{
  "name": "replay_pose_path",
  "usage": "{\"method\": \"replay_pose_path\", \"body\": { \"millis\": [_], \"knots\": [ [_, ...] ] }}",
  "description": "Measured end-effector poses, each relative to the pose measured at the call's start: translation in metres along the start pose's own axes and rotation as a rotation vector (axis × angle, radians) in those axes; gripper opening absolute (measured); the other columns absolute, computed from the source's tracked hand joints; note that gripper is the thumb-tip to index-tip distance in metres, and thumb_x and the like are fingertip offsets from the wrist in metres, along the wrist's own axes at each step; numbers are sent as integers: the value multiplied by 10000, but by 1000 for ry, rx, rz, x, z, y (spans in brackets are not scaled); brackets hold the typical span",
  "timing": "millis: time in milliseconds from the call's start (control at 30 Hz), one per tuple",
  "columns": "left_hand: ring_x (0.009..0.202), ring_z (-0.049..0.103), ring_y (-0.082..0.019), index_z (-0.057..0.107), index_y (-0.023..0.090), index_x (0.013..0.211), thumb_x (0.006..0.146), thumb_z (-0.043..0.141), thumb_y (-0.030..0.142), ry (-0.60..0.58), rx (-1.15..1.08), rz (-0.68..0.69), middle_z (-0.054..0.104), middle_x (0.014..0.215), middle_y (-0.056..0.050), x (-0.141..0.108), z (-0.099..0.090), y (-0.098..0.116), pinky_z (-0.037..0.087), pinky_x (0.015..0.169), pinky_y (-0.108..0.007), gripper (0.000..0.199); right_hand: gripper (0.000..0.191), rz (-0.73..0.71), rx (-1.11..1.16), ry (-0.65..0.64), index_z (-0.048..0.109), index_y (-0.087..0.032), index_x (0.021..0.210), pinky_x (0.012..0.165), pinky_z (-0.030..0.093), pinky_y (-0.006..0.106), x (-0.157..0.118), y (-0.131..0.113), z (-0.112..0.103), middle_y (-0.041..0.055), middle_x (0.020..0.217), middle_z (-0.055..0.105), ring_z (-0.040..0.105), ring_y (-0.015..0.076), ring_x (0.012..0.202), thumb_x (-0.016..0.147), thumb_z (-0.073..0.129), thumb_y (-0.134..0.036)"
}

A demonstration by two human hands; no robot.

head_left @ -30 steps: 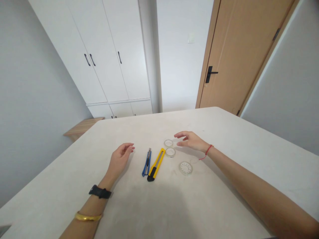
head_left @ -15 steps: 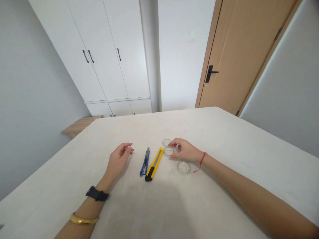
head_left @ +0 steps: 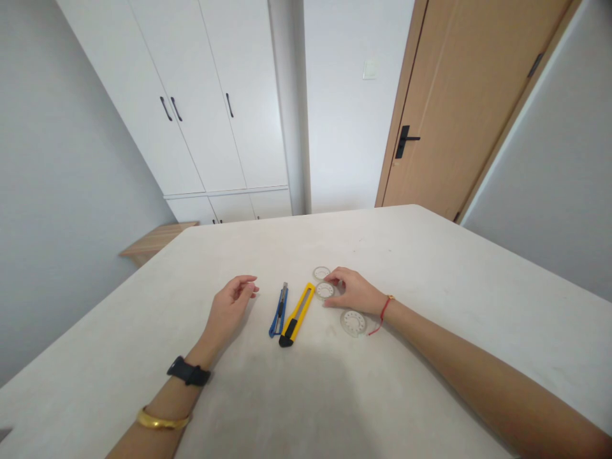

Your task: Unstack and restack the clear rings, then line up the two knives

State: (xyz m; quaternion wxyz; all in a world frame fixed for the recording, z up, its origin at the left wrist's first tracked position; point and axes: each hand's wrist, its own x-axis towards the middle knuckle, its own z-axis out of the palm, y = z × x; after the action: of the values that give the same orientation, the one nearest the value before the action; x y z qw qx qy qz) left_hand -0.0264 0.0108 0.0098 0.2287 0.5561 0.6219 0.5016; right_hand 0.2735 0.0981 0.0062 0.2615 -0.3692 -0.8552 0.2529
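My right hand (head_left: 356, 290) has its thumb and index finger around the right part of a clear round disc (head_left: 325, 291) with a ring of pale marks. Another clear disc (head_left: 322, 273) lies just beyond it, and a larger one (head_left: 353, 322) is beneath my wrist, on the near side. To their left lies a yellow utility knife (head_left: 297, 312) with a black end. Beside that is a blue utility knife (head_left: 279, 310), its metal tip pointing away from me. My left hand (head_left: 233, 299) rests on its side left of the knives, fingers loosely curled, nothing visible in it.
Everything lies on a broad whitish table (head_left: 268, 395). Past its far edge stand a white cupboard (head_left: 229, 146) and a wooden door (head_left: 459, 95). A low wooden surface (head_left: 153, 242) shows at the left.
Almost nothing differs. The view has shifted very slightly, and both hands, the knives and the discs keep their places.
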Motion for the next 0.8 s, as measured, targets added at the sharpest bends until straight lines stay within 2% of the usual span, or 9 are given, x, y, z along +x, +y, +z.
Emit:
{"method": "replay_pose_path", "body": {
  "millis": [233, 500, 633, 800],
  "knots": [
    [769, 666, -208, 624, 161, 1036, 831, 547, 492, 9, 9, 4, 703, 832, -62, 1, 0, -1, 512, 764, -350, 397, 366, 15, 18, 51, 696, -160, 989, 693, 473, 285, 3, 6, -6, 61, 949, 646, 597, 181, 820, 655, 774, -288],
    [776, 662, -205, 617, 168, 1039, 834, 547, 484, -4, 3, 7, 696, 837, -56, 2, 1, -6, 506, 782, -353, 383, 415, 113, 39, 140, 701, -159, 1003, 690, 483, 296, 5, 48, -36, 73, 970, 662, 613, 190, 825, 621, 765, -308],
    [779, 662, -206, 617, 166, 1042, 835, 546, 484, -4, 1, 10, 695, 838, -57, 2, 0, -7, 505, 786, -355, 386, 424, 141, 47, 141, 702, -162, 1005, 688, 486, 292, 3, 61, -39, 69, 962, 666, 614, 187, 810, 619, 770, -323],
    [775, 663, -199, 622, 172, 1037, 833, 552, 492, 2, 9, 2, 701, 835, -53, 1, 0, -7, 502, 780, -342, 386, 433, 133, 75, 102, 696, -158, 1015, 694, 484, 291, 2, 60, -37, 83, 1003, 662, 618, 204, 874, 627, 771, -335]
  ]
}}
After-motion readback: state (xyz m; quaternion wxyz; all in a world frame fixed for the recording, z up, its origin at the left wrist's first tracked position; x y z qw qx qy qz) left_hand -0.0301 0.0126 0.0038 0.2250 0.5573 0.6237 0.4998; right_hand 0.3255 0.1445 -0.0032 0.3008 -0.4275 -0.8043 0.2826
